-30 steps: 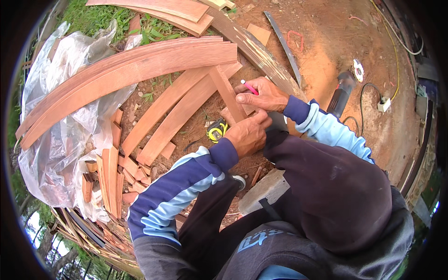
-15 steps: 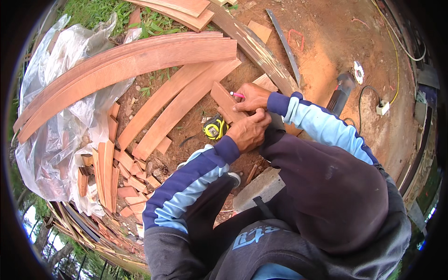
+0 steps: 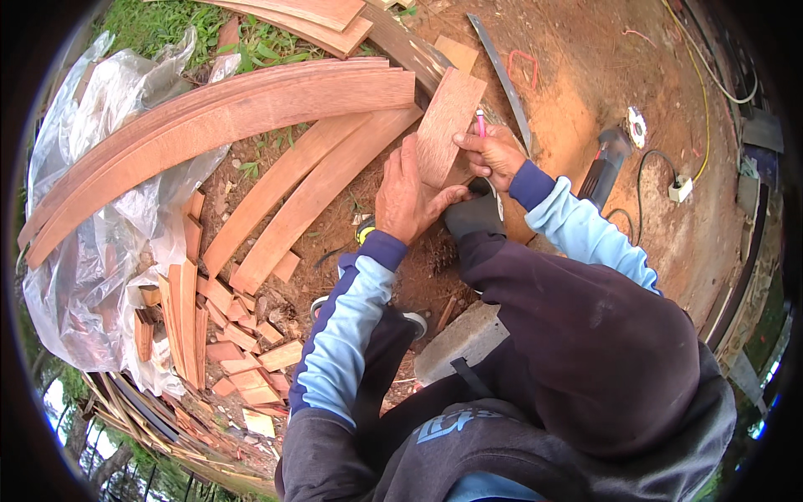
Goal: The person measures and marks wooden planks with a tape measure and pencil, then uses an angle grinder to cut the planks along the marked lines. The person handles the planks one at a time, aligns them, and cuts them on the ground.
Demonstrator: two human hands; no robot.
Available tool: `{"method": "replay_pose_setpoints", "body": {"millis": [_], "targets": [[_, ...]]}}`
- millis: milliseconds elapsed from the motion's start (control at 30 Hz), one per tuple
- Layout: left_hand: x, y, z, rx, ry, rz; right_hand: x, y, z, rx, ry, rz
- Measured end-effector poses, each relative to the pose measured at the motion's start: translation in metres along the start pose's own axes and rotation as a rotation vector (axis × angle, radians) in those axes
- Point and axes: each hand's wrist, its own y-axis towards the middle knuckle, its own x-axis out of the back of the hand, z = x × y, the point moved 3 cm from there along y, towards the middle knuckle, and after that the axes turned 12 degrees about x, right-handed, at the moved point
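A short reddish-brown board [image 3: 450, 117] is tilted up in front of me. My left hand [image 3: 408, 194] grips its lower left side, fingers along the edge and thumb toward the lower end. On the board's right side, my right hand [image 3: 495, 155] presses its edge and holds a pink pen [image 3: 480, 124] upright between the fingers. Beneath my left wrist, a yellow and black tape measure [image 3: 365, 229] is mostly hidden. My dark-trousered right knee [image 3: 577, 335] is bent close below both hands.
Long curved planks [image 3: 242, 117] lie to the left, over clear plastic sheeting [image 3: 92, 276]. Wood offcuts [image 3: 242, 335] are heaped at lower left. To the right are an angle grinder [image 3: 606, 167], a corded socket box [image 3: 681, 190] and a flat metal strip [image 3: 502, 79]. A concrete block [image 3: 460, 339] sits near my foot.
The short board has been raised and turned, with its far end now higher. My left hand has shifted left onto its side; my right hand has moved right, with the pen now upright.
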Motion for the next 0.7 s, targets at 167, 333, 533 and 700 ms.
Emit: {"method": "replay_pose_setpoints", "body": {"millis": [167, 333, 533, 700], "targets": [[-0.028, 0.037, 0.010, 0.109, -0.126, -0.075, 0.009, 0.013, 0.017, -0.012, -0.219, -0.021], [-0.043, 0.062, 0.017, 0.101, 0.082, -0.113, 0.046, 0.004, 0.036, 0.148, -0.414, -0.181], [-0.003, 0.029, 0.046, 0.053, -0.033, -0.293, 0.074, 0.028, 0.024, 0.770, -0.818, -0.151], [0.032, -0.030, 0.113, 0.146, 0.263, 0.031, 0.055, 0.037, 0.049, 0.832, -1.073, -0.133]]}}
